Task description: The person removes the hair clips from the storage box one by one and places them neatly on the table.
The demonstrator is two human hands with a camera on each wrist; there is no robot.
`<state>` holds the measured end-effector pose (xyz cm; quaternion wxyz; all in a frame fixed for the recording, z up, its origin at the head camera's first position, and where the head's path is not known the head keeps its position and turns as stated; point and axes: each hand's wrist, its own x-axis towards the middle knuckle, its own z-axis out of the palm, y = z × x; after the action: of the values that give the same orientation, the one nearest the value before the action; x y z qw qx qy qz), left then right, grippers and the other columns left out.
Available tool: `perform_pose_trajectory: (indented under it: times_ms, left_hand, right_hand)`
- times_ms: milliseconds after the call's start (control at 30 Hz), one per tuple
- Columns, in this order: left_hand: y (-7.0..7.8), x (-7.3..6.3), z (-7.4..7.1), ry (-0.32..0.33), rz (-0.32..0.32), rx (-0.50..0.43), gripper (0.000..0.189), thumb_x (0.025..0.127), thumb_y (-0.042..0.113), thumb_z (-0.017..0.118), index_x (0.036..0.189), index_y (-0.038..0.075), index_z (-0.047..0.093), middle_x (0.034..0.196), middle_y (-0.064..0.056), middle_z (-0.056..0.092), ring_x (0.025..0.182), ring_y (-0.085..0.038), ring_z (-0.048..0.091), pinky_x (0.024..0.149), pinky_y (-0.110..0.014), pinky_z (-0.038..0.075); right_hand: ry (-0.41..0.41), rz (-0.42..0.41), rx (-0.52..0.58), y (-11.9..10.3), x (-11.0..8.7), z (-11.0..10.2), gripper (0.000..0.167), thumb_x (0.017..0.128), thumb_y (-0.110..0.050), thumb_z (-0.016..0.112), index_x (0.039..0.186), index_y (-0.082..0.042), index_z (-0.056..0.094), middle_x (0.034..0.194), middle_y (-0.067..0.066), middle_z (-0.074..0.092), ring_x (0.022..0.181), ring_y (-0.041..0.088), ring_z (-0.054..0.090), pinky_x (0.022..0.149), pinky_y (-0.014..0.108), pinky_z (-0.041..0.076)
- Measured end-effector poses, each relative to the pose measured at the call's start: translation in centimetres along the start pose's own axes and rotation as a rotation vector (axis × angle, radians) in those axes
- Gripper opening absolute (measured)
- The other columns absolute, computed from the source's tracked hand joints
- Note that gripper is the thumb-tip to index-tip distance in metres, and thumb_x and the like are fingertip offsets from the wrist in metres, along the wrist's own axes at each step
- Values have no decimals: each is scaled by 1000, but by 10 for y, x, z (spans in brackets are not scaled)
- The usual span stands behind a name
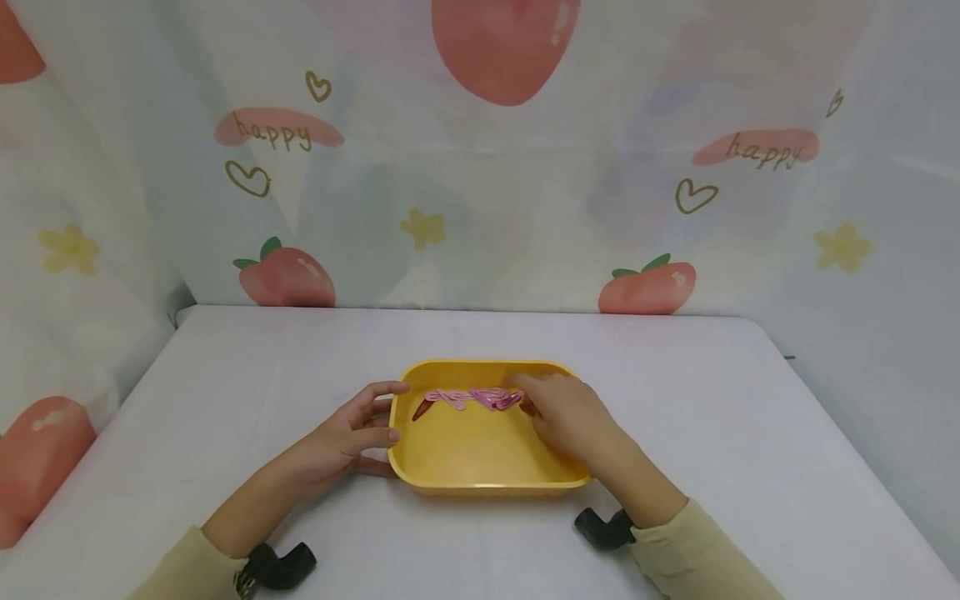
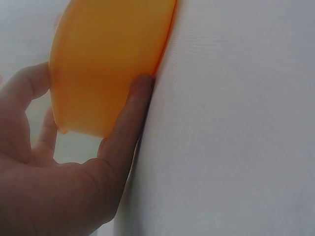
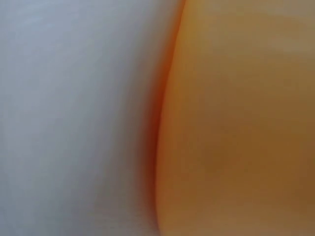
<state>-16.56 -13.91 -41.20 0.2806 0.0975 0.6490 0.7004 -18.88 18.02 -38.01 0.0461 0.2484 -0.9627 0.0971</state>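
A shallow yellow tray [image 1: 480,482] with rounded corners sits on the white table. My left hand [image 1: 341,437] holds its left end, with fingertips and thumb at the rim; in the left wrist view, one finger lies low along the orange-looking wall [image 2: 93,54]. Inside, toward the back, lies a row of small pink looped pieces [image 1: 491,398]. A dark red slim piece [image 1: 422,409] lies at the row's left end. Over the tray's right part, my right hand [image 1: 566,417] reaches in, fingers bent down at the row's right end. I cannot tell whether these fingers pinch a piece.
The white tablecloth [image 1: 285,358] extends around the tray. A patterned curtain [image 1: 510,183] stands behind the table and at both sides. Black curved wrist-worn pieces [image 1: 281,567] sit at both sleeves. The right wrist view shows the tray wall [image 3: 236,123] blurred and close.
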Motion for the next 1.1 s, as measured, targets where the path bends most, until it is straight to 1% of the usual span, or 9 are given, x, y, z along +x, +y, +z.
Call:
perform_pose_trajectory:
  times_ms: [100,233,333,500,667,833,933,1000,1100]
  left_hand:
    - [0,1,0,-8,3,-3,62,98,8,60,151,17,31,156,-20,27,124,-36,54,88,-55,56]
    - [0,2,0,-14,5,-3,62,98,9,60,151,17,31,157,-20,27,124,-35,54,88,-55,57]
    - [-1,2,0,-10,-1,1,61,98,9,61,151,18,31,157,-19,26,124,-34,55,87,-55,57]
    - [-2,1,1,-5,-6,3,62,97,11,62,150,18,32,158,-19,27,122,-34,56,87,-54,57]
    - [-2,-1,2,-6,-5,-3,62,97,10,62,150,16,31,157,-20,27,121,-34,57,87,-55,57]
    - [-2,-2,3,-9,-4,-12,62,97,9,62,150,16,31,155,-22,27,119,-34,57,87,-56,57]
    - [-2,-2,2,-19,1,-16,62,97,10,61,150,17,30,156,-22,25,119,-34,57,87,-55,57]
    - [-2,-2,2,-24,4,-18,62,98,10,61,151,17,29,156,-22,25,119,-34,57,88,-55,57]
    - [-1,-2,2,-23,7,-19,62,98,10,61,151,16,29,156,-22,25,118,-34,57,88,-55,57]
  right_hand:
    - [-6,12,56,2,0,-2,40,86,2,64,118,-21,67,81,-6,68,75,13,60,74,34,53]
    - [2,-1,173,8,-1,-6,46,82,5,61,120,-19,69,83,-7,69,77,10,61,73,29,53]
    - [-9,-1,303,13,-2,-10,44,82,5,63,120,-16,70,85,-7,68,78,9,60,71,25,53]
    - [-16,20,487,18,-6,-23,38,85,2,65,120,-13,71,90,-5,67,83,12,61,76,25,56]
    - [-11,46,598,22,-9,-34,32,86,0,65,116,-11,72,90,-1,67,83,16,63,74,26,58]
    - [7,97,697,29,-11,-43,24,88,-3,67,111,-8,71,92,4,69,81,25,68,71,28,59]
    - [41,151,756,35,-12,-48,16,88,-10,73,103,-7,69,96,7,68,82,30,71,73,28,60]
    - [69,186,791,39,-13,-52,18,87,-15,77,99,-7,66,97,10,66,81,29,72,73,28,61]
    - [114,204,816,44,-14,-57,19,89,-15,75,95,-5,60,96,14,63,78,30,72,71,30,61]
